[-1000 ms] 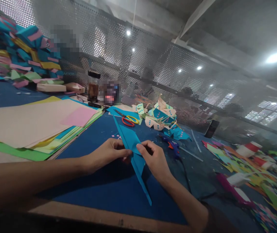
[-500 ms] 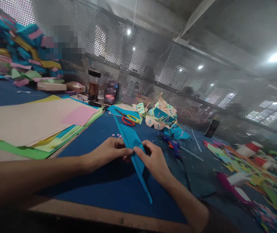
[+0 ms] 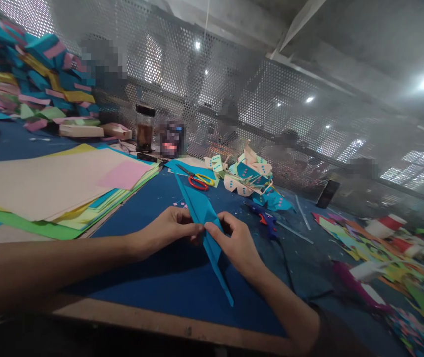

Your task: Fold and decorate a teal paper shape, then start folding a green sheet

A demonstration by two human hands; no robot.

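A folded sheet of blue paper (image 3: 199,201) is held up over the blue tabletop, slanting from upper left to lower right. My left hand (image 3: 177,225) pinches its left edge near the middle, thumb on top. My right hand (image 3: 232,235) grips the other side, its thumb almost touching the left thumb at the fold. Fingers behind the paper are partly hidden. Just beyond the paper lie scissors (image 3: 201,181) with one red and one yellow handle loop. To the right is a blue and red glue gun (image 3: 266,220) with a dark cord.
Coloured paper sheets (image 3: 63,181) are stacked at left. Dotted paper pieces (image 3: 249,173) pile up at the back, near a dark-lidded jar (image 3: 144,130) and a perforated metal screen (image 3: 182,64). Clear glue sticks (image 3: 294,233) lie right of the glue gun. Paper scraps (image 3: 375,243) spread at far right.
Both hands keep their grip on the blue paper, with hardly any movement. The whole view has shifted slightly.
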